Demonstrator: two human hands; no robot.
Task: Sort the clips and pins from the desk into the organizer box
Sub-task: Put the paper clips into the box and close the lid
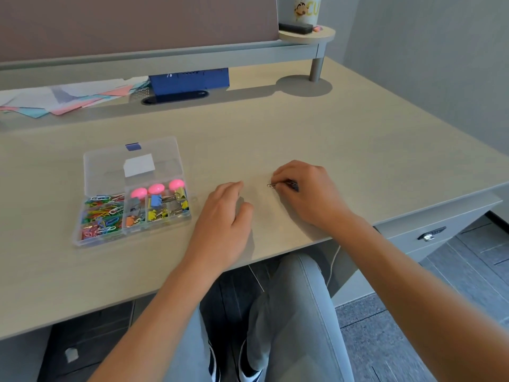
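Pinching a binder clip (286, 185), right hand (305, 188), organizer box (132, 191) left

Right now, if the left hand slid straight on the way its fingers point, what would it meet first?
Bare desk, it seems. The left hand points up and right, passing left of the right hand and its binder clip.

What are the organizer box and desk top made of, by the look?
Organizer box: clear hard plastic, probably; lid and walls show the contents through, with glare. Desk top: pale matte wood-look surface, likely laminate; faint grain, no shine.
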